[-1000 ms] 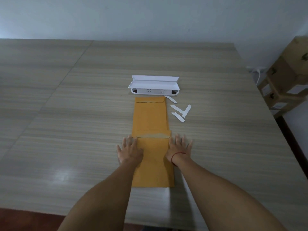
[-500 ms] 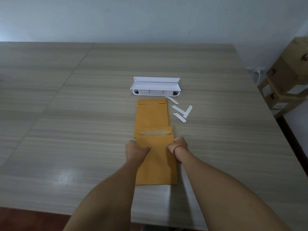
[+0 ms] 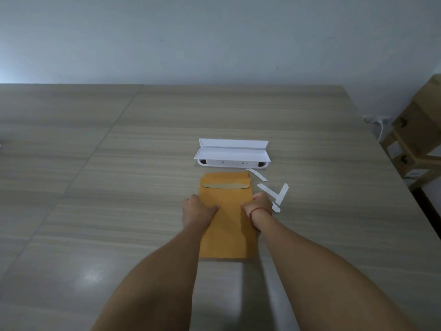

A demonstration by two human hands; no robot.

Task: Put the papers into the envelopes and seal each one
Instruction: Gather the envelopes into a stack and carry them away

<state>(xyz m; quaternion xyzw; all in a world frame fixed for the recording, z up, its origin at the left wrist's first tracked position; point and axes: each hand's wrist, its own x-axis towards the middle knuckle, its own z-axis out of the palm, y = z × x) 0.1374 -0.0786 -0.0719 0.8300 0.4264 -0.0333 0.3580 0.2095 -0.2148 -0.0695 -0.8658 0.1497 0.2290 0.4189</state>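
Observation:
A brown envelope [image 3: 226, 225] lies lengthwise on the wooden table [image 3: 95, 187], its sealed flap [image 3: 225, 183] at the far end. My left hand [image 3: 196, 210] grips its left edge with the thumb on top. My right hand [image 3: 260, 204], with a red string at the wrist, grips its right edge the same way. This envelope lies over a second brown envelope [image 3: 224, 175], of which only a narrow far strip shows. No loose papers are visible.
A white open holder [image 3: 232, 155] stands just beyond the envelopes. Several white peel-off strips [image 3: 272, 192] lie to the right of them. Cardboard boxes [image 3: 420, 139] are stacked off the table's right edge, near a wall socket.
My hands went from lying flat on the near envelope to gripping its sides. The envelope has slid away from me and now covers most of the far one.

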